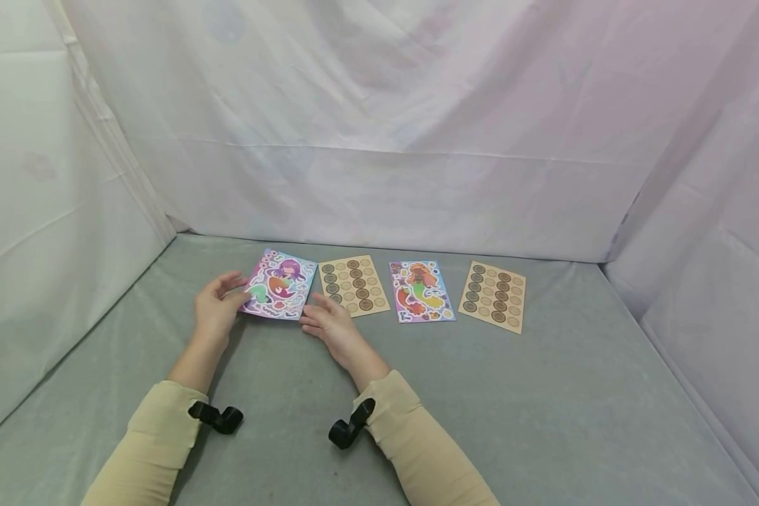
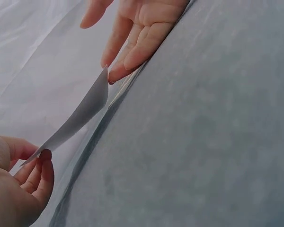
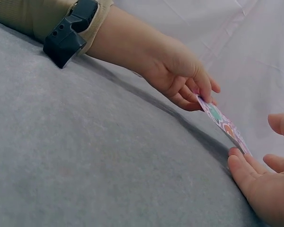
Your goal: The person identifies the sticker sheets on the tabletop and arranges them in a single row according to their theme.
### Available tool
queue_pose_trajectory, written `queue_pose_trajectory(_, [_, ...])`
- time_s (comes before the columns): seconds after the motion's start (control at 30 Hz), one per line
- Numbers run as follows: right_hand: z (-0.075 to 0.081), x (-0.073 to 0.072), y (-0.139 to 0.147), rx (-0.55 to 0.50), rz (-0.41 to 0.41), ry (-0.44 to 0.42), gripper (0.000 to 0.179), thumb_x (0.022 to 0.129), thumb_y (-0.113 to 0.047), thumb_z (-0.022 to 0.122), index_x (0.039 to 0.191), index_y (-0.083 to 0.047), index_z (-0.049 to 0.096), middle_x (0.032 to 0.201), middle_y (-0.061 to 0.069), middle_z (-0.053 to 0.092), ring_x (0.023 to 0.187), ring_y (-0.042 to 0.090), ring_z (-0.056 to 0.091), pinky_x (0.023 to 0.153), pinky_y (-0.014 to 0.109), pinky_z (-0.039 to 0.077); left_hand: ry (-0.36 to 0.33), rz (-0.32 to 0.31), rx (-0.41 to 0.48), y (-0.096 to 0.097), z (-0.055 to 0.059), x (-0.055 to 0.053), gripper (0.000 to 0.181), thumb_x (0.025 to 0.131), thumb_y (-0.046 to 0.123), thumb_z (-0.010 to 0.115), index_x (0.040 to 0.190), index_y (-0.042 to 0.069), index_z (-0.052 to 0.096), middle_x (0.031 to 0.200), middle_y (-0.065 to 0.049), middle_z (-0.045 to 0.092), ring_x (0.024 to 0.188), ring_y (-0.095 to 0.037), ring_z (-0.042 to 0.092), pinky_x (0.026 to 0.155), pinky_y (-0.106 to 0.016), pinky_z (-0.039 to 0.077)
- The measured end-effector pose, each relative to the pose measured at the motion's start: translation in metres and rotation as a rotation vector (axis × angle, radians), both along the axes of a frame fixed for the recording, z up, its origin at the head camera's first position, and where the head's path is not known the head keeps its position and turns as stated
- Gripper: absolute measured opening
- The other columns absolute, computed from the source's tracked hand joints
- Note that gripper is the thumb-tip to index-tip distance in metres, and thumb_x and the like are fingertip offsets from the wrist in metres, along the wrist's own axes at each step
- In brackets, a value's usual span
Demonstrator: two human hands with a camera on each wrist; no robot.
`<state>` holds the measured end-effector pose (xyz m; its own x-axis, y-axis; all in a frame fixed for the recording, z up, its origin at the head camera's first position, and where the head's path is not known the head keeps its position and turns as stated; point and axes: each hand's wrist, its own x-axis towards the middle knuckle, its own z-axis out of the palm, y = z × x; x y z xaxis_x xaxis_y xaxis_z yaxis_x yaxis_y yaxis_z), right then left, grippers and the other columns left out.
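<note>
My left hand (image 1: 217, 307) pinches the left edge of a mermaid sticker sheet (image 1: 281, 287) between thumb and fingers. This sheet shows a purple-haired mermaid and has a pink and blue border. In the left wrist view its grey back (image 2: 83, 111) faces the camera, and the sheet bows slightly. My right hand (image 1: 336, 333) is at the lower right corner, its fingers extended and the fingertips against the sheet's edge. The right wrist view shows that hand (image 3: 270, 184) with its thumb held apart from the sheet.
Right of the held sheet lies a tan sheet with rows of round stickers (image 1: 355, 287). Further right are a second mermaid sheet (image 1: 422, 292) and another tan round-sticker sheet (image 1: 493, 296). All lie on a grey cloth-covered table (image 1: 544, 422), with white curtains (image 1: 379, 190) behind and at both sides.
</note>
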<state>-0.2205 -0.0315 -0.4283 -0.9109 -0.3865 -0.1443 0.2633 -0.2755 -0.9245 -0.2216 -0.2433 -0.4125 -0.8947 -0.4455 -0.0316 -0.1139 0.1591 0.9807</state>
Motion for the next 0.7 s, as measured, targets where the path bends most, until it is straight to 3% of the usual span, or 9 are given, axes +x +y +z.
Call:
queue_pose_trajectory(0.43, [0.0004,-0.0022,-0.0044,0.024,-0.139,0.017,0.056,0.091,0.001,0.059,0.143,0.003,0.038,0.101,0.011,0.06,0.081,0.014,0.061,0.083,0.032,0.053,0.024,0.0,0.046,0.0023,0.0031,0.0016,0.053,0.085,-0.003,0.066,0.135,0.006,0.052,0.123,-0.01,0.061,0.094,-0.009,0.06,0.074,-0.014,0.05])
queue_pose_trajectory(0.7, [0.0022,-0.0047,-0.0021,0.001,-0.193,-0.001,0.056,0.088,0.007,0.06,0.142,-0.002,0.043,0.089,0.006,0.061,0.071,0.012,0.062,0.075,0.031,0.056,0.071,-0.076,0.074,0.0034,0.0036,0.003,0.05,0.086,-0.004,0.066,0.133,0.001,0.053,0.11,-0.004,0.065,0.093,-0.01,0.062,0.072,-0.015,0.051])
